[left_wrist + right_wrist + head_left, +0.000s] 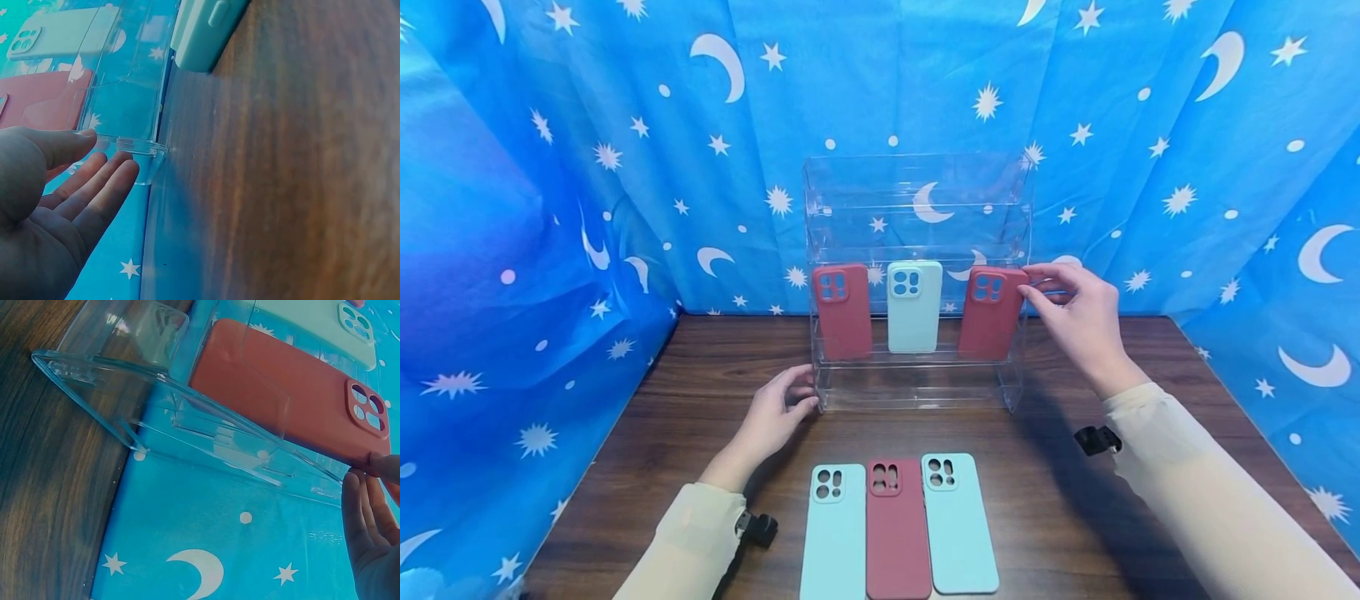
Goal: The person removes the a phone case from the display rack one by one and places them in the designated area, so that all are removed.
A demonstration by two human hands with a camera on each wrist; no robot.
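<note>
A clear tiered display stand (917, 396) holds a row of phone cases. On its tier are a red case (845, 321) at left, a mint case (913, 321) in the middle and another red phone case (988, 321) at right. My right hand (1078, 312) pinches that right-hand case at its upper right corner; in the right wrist view, thumb and fingertips meet at the edge beside the camera cutout (367, 409). At the stand's lower left corner is my left hand (778, 412), fingers extended and loosely spread, thumb apart from them, fingertips right at the clear plastic.
Three more cases lie on the brown wooden table (700, 358) in front of the stand: mint (835, 542), red (898, 542) and mint (962, 533). A blue curtain (865, 75) with moons and stars stands close behind the stand and along both sides.
</note>
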